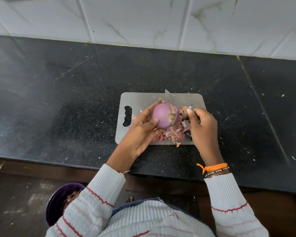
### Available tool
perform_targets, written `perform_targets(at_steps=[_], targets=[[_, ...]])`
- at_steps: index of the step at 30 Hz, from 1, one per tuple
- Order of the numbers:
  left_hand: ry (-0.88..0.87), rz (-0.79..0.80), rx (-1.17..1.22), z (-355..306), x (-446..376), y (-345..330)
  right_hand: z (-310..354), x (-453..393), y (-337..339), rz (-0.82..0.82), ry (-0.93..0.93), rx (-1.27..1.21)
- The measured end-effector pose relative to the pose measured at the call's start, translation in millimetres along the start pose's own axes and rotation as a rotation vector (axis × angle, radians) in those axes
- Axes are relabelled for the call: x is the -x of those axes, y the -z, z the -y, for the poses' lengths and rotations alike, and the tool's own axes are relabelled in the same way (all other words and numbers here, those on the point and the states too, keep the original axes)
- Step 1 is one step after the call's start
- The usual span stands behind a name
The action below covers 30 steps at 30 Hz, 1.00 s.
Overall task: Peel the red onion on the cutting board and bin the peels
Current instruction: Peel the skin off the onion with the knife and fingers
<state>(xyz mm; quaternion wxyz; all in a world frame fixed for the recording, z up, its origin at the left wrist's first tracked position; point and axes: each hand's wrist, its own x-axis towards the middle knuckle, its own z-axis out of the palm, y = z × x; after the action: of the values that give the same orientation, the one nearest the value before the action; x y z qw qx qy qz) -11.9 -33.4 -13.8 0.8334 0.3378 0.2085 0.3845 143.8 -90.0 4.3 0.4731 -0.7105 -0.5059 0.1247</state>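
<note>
- Left hand point(142, 127) cups the mostly peeled purple-red onion point(165, 116) above the grey plastic cutting board point(143, 100).
- Right hand point(201, 124) pinches a papery brown peel scrap point(184, 110) just right of the onion.
- Loose peels point(169, 134) lie heaped on the board's near edge.

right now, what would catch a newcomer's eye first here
The mostly peeled red onion, held in the left hand above the cutting board at the centre. Beside it the right hand pinches a torn-off piece of skin, over a heap of peels on the board. Down at lower left, a purple bin already holds peels.
</note>
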Motion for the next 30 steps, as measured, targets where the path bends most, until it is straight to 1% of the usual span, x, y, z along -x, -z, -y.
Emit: perform_targets(at_steps=[3,7,13,16,19,23,26,28,30], targets=[[0.009,-0.006,-0.009,0.5,-0.8,-0.5,2.9,-0.3,-1.5,-0.025,0.021,-0.042],[0.012,0.01,-0.05,-0.4,-0.4,-4.7,8.7,-0.1,-4.6,0.031,0.106,-0.063],[-0.001,-0.005,-0.215,-2.2,2.1,-8.1,3.4,-1.5,-3.0,-0.042,0.117,-0.053],[-0.021,-0.021,-0.284,-3.1,3.1,-11.6,3.9,-1.2,-5.6,-0.063,0.153,-0.01],[-0.032,-0.04,-0.323,-3.5,3.6,-12.7,2.4,-0.4,-12.9,-0.066,0.178,0.091],[-0.026,-0.051,-0.356,-2.6,3.8,-11.6,2.6,3.0,-21.5,-0.027,0.143,0.228],[-0.021,-0.046,-0.341,-1.8,3.2,-11.2,2.5,4.2,-27.5,-0.066,0.098,0.301],[-0.014,-0.038,-0.303,-1.4,2.8,-10.8,-3.1,4.5,-29.5,-0.061,0.006,0.262],[-0.009,-0.042,-0.269,-2.7,2.7,-10.3,-12.3,5.6,-28.0,-0.011,-0.097,0.232]])
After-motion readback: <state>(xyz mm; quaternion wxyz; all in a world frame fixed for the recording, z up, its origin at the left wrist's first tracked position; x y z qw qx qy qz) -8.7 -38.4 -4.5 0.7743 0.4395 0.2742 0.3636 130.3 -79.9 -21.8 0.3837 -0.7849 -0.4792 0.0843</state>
